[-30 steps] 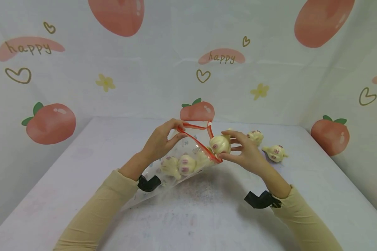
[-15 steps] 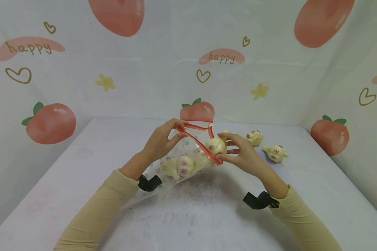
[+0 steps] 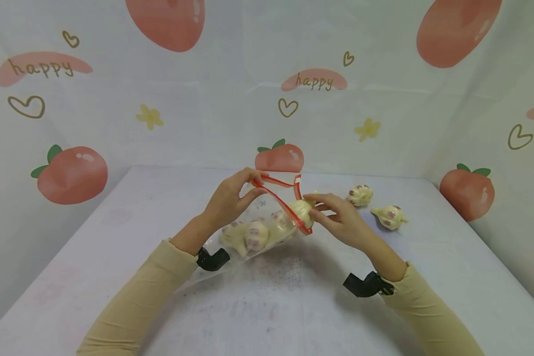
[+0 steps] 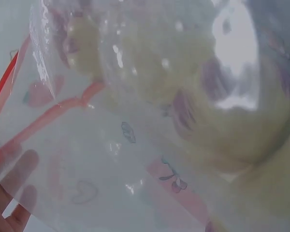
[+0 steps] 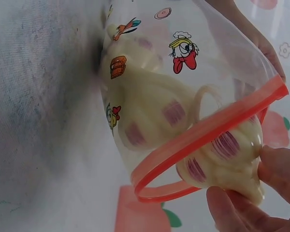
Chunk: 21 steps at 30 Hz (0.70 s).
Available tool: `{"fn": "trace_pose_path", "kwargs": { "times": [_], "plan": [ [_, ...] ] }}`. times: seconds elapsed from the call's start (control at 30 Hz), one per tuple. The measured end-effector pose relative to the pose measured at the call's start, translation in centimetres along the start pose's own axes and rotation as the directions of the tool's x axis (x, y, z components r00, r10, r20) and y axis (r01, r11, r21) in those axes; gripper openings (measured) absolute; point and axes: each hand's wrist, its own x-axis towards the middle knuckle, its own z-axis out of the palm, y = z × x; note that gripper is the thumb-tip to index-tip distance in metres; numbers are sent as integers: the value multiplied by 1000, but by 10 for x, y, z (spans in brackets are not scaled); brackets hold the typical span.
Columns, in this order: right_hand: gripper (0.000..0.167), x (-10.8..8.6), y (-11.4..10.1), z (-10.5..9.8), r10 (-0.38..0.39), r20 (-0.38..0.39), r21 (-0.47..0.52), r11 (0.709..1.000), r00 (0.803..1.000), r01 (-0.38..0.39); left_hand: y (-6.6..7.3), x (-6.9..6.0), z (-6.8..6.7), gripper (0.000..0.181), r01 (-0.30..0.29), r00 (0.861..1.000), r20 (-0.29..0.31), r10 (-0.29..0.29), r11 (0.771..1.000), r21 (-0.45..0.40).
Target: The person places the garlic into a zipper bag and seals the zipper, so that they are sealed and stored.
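My left hand [image 3: 232, 199] pinches the red-edged mouth of a clear plastic zip bag [image 5: 217, 72] printed with cartoon figures. The bag slants down to the left, its mouth held open toward the right. Several garlic bulbs [image 3: 256, 235] lie inside, seen blurred through the plastic in the left wrist view. At the mouth, my right hand [image 3: 344, 220] holds another garlic bulb [image 5: 227, 150] between fingers and thumb. That bulb sits partly within the red rim [image 5: 208, 128], its stem end still outside by the fingers.
Two more garlic bulbs lie on the white table to the right, one farther back [image 3: 361, 195] and one nearer [image 3: 389, 217]. A white backdrop [image 3: 231, 99] with fruit prints stands behind and at both sides.
My right hand has moved left and slightly down, carrying its garlic bulb into the bag's mouth. The bulbs inside have shifted a little left. My left hand keeps its place on the rim.
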Motion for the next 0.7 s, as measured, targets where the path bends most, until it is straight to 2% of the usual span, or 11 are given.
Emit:
{"fn": "trace_pose_path", "kwargs": {
  "times": [0.4,0.7],
  "plan": [
    [37,1,0,8,39,23,12,999,999,-39,2,1,2,24,-14,1000,-9,14,1000,3],
    [36,3,-2,14,34,12,28,999,999,-34,3,3,2,22,-20,999,-29,21,1000,8]
  ]
}}
